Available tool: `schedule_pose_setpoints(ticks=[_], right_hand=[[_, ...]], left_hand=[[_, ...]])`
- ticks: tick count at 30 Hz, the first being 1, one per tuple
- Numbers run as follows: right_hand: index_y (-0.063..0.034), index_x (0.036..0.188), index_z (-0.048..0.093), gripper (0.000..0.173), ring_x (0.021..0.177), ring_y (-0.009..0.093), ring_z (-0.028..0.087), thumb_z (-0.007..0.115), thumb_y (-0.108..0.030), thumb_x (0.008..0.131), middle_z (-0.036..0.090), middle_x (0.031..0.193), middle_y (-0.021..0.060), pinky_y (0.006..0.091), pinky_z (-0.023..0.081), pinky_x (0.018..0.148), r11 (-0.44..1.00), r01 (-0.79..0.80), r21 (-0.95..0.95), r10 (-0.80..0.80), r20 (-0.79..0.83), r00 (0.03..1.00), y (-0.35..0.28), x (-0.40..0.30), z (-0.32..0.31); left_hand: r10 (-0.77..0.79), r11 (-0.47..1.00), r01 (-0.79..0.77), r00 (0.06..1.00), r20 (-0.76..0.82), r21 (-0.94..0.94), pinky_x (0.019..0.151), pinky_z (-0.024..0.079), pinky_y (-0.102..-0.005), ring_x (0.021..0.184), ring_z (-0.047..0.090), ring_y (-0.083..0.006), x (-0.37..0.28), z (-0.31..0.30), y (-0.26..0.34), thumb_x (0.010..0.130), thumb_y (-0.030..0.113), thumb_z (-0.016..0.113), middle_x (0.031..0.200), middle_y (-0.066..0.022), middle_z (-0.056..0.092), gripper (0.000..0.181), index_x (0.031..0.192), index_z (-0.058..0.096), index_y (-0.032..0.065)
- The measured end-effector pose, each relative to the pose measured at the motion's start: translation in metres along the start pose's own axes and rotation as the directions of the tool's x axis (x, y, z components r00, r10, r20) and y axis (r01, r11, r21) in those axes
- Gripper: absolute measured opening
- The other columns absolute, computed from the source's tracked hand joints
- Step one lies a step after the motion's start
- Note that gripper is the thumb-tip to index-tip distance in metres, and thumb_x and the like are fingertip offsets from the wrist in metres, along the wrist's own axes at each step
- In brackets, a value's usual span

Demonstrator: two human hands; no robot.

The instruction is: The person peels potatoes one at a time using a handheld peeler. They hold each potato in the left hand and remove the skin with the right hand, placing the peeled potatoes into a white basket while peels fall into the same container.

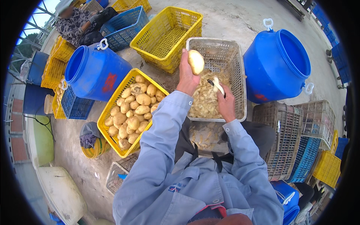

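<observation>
My left hand (188,74) holds up a potato (196,62), partly peeled and pale on its face, above the left side of a grey plastic crate (242,84). Over the same crate my right hand (226,102) grips a peeler (218,85) with a white handle and a dark part; its exact form is hard to make out. Beneath both hands, potato peelings (206,104) lie heaped in the crate. To the left stands a yellow crate (101,123) filled with unpeeled potatoes (143,99). The hands are apart.
Blue plastic drums (104,74) stand on both sides, the right one (270,67) beside the grey crate. A yellow crate (166,36) stands beyond. Stacked crates (281,140) are at right, a yellow bucket (95,149) at left. Another person (81,26) sits at upper left.
</observation>
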State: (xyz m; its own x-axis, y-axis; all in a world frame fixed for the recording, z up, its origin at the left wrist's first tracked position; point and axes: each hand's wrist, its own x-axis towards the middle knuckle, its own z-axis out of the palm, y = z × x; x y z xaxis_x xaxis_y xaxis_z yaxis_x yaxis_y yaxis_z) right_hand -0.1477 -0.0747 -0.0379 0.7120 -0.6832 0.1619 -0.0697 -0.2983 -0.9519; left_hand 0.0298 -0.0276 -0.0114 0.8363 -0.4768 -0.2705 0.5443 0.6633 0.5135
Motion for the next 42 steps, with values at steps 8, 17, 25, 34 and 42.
schedule_pose_setpoints(ticks=[8, 17, 25, 34, 42], right_hand=[[-0.0006, 0.119, 0.056, 0.031, 0.093, 0.019, 0.059, 0.055, -0.005, 0.089, 0.063, 0.106, 0.0127, 0.0290, 0.046, 0.079, 0.995, 0.093, 0.021, -0.093, -0.005, 0.996, -0.045, 0.032, 0.002], [0.0013, 0.118, 0.057, 0.030, 0.102, 0.021, 0.061, 0.055, -0.004, 0.088, 0.064, 0.110, 0.0143, 0.0307, 0.045, 0.088, 0.985, 0.171, -0.013, -0.171, 0.035, 0.985, -0.066, 0.056, 0.009], [-0.0028, 0.112, 0.060, 0.028, 0.076, 0.030, 0.063, 0.058, -0.004, 0.084, 0.065, 0.089, 0.0179, 0.0332, 0.048, 0.068, 0.981, 0.184, -0.063, -0.186, -0.039, 0.982, -0.044, 0.017, 0.020], [0.0018, 0.115, 0.059, 0.031, 0.085, 0.018, 0.060, 0.057, 0.000, 0.084, 0.064, 0.098, 0.0133, 0.0297, 0.047, 0.073, 0.989, -0.028, 0.142, 0.030, -0.010, 1.000, -0.026, 0.017, 0.010], [-0.0003, 0.114, 0.060, 0.030, 0.082, 0.029, 0.065, 0.060, -0.007, 0.085, 0.066, 0.093, 0.0199, 0.0346, 0.049, 0.072, 0.981, 0.193, -0.029, -0.194, -0.016, 0.981, -0.053, 0.051, 0.013]], left_hand=[[-0.034, 0.998, 0.029, 0.995, 0.089, 0.053, 0.071, 0.051, -0.0343, 0.078, 0.061, -0.0223, -0.010, 0.000, -0.004, 0.098, 0.039, 0.042, 0.084, -0.0092, 0.062, 0.037, 0.099, 0.056, 0.0057], [0.000, 0.987, -0.017, 0.994, 0.108, 0.159, 0.074, 0.050, -0.0329, 0.082, 0.059, -0.0171, -0.015, 0.006, -0.006, 0.097, 0.036, 0.047, 0.090, -0.0061, 0.060, 0.032, 0.100, 0.056, 0.0055], [0.001, 0.997, -0.005, 0.999, 0.054, 0.072, 0.068, 0.052, -0.0365, 0.076, 0.060, -0.0210, -0.001, -0.009, -0.001, 0.097, 0.039, 0.046, 0.084, -0.0057, 0.060, 0.033, 0.103, 0.054, 0.0085], [-0.067, 0.997, 0.065, 0.997, 0.040, 0.032, 0.067, 0.050, -0.0374, 0.079, 0.063, -0.0230, 0.000, -0.010, 0.005, 0.097, 0.046, 0.041, 0.090, -0.0081, 0.065, 0.041, 0.106, 0.057, 0.0097], [-0.057, 0.995, 0.041, 0.981, 0.183, 0.091, 0.081, 0.049, -0.0344, 0.088, 0.060, -0.0211, -0.013, 0.001, 0.002, 0.097, 0.036, 0.045, 0.091, -0.0097, 0.061, 0.035, 0.102, 0.056, 0.0034]])
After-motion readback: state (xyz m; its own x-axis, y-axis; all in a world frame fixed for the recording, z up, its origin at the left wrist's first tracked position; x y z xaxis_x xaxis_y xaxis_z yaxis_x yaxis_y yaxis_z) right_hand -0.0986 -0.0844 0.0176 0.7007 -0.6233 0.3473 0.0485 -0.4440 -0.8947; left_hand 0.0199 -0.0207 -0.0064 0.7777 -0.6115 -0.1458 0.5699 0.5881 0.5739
